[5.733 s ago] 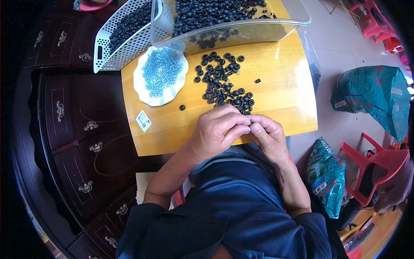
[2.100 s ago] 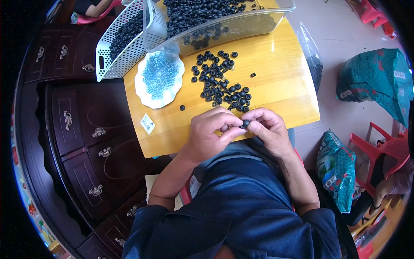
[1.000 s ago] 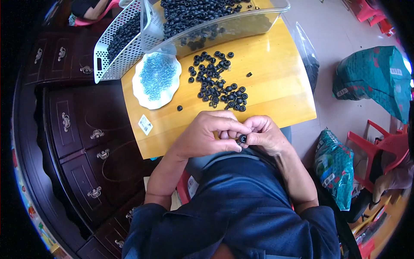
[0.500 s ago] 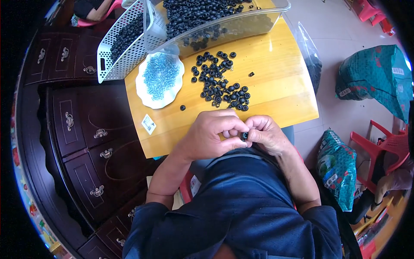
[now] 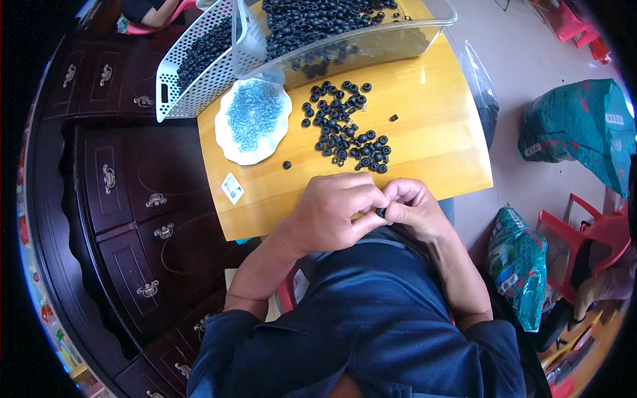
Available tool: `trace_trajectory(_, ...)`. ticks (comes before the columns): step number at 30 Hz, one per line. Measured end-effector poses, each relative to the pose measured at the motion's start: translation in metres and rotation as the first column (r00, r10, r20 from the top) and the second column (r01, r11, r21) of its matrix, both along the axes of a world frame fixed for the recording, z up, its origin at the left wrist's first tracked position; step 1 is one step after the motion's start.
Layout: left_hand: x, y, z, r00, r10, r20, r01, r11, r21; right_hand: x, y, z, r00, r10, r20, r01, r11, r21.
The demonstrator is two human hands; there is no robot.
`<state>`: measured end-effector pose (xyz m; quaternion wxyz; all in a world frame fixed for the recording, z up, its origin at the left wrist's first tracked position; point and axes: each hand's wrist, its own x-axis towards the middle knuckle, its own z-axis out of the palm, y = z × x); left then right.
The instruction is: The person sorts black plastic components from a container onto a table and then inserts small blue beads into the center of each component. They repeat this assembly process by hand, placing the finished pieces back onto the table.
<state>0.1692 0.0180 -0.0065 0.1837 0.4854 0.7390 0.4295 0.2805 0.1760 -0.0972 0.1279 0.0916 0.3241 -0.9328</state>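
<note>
Just past the near edge of the yellow table (image 5: pixel 424 156), my left hand (image 5: pixel 332 211) and my right hand (image 5: pixel 419 211) meet at their fingertips. Between them is a small black ring-shaped part (image 5: pixel 381 213), mostly covered by fingers and thumbs. Both hands are closed in a pinch on it. Beyond the hands lies a loose scatter of similar black parts (image 5: pixel 338 126). One single black part (image 5: pixel 286 164) sits apart to the left. A white scalloped plate (image 5: pixel 232 151) at the left holds many small clear-bluish pieces (image 5: pixel 254 114).
A clear plastic bin (image 5: pixel 371 56) and a white perforated basket (image 5: pixel 174 105), both holding black parts, stand at the table's far side. A small white label (image 5: pixel 231 188) lies at left. Dark drawers (image 5: pixel 126 199) flank the left; teal bags (image 5: pixel 564 123) and a red chair (image 5: pixel 597 225) stand right.
My fingers have closed further over the black part, so less of it shows. The whole view has shifted slightly; the things on the table keep their places.
</note>
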Motion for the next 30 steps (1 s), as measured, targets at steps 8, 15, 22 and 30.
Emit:
trace_trajectory(8,0.006,-0.005,0.000,0.959,0.004,-0.283,0.004,1.000,0.029,0.010,-0.003,0.004,0.990,-0.125,-0.059,0.138,0.893,0.428)
trace_trajectory(15,0.006,-0.014,-0.004,0.954,0.013,-0.299,-0.002,0.999,0.037,0.007,-0.008,0.000,0.978,-0.162,-0.127,0.194,0.934,0.301)
trace_trajectory(22,0.003,-0.009,-0.015,0.995,0.037,-0.087,-0.028,0.994,0.106,0.002,-0.006,0.000,0.978,-0.187,-0.097,0.207,0.940,0.272)
trace_trajectory(30,-0.004,-0.018,-0.009,0.983,0.023,0.182,-0.023,1.000,-0.005,0.000,-0.005,0.003,0.987,-0.135,-0.087,0.151,0.962,0.229)
